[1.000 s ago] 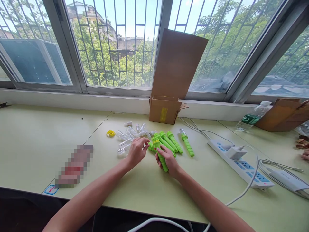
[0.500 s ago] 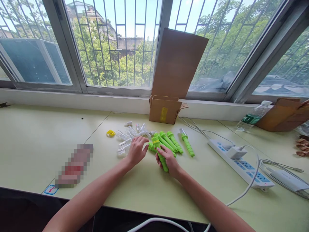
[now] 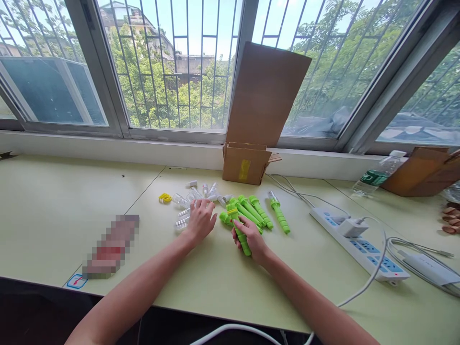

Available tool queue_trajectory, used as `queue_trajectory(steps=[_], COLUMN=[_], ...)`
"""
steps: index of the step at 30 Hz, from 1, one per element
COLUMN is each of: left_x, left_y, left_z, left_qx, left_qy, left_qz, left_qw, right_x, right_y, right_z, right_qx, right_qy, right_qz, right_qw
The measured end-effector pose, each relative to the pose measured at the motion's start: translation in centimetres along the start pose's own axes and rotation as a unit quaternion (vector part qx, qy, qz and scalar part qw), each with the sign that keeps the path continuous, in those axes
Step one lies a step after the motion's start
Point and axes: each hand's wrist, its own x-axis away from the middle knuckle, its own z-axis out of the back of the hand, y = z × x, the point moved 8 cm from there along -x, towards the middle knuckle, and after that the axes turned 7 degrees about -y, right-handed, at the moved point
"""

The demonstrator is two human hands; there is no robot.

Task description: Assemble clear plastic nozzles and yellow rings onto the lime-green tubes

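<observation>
My right hand (image 3: 250, 238) is wrapped round a green ribbed plastic tube (image 3: 243, 242), its collared top tilted up and away and a yellow ring around its neck. My left hand (image 3: 200, 219) hovers at or touches the near edge of a pile of clear plastic caps (image 3: 182, 222), fingers spread and curled down. Whether its fingertips touch a cap cannot be made out. Several more green tubes (image 3: 259, 211) lie just beyond my right hand. To their right is a green tube with a clear cap (image 3: 279, 212) on its end. Yellow rings (image 3: 165, 197) sit left of the caps.
A cardboard box (image 3: 241, 165) with a raised flap stands by the window. On the right lie a power strip (image 3: 355, 244), cables and a white adapter (image 3: 429, 266). A water bottle (image 3: 377, 173) leans near another cardboard box (image 3: 419, 172). A blurred object (image 3: 113, 247) lies left.
My left hand has moved a little left, away from the held tube and over the clear caps. My right hand stays in place with the green tube.
</observation>
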Motion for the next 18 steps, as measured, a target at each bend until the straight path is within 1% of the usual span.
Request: queue_trajectory(steps=[10, 15, 18], left_x=[-0.6, -0.8, -0.9], left_y=[-0.3, -0.2, -0.3], left_z=[-1.5, -1.9, -2.1], left_qx=[-0.079, -0.08, -0.084], left_qy=[-0.04, -0.048, -0.053], left_qz=[-0.012, -0.029, -0.029], left_qw=[0.996, 0.995, 0.995], right_x=[0.0, 0.1, 0.1], right_y=[0.1, 0.0, 0.1], right_z=[0.0, 0.0, 0.0], right_qx=[0.002, 0.001, 0.001], right_qy=[0.003, 0.002, 0.003], right_qz=[-0.004, -0.007, -0.007], right_qw=[1.0, 1.0, 1.0])
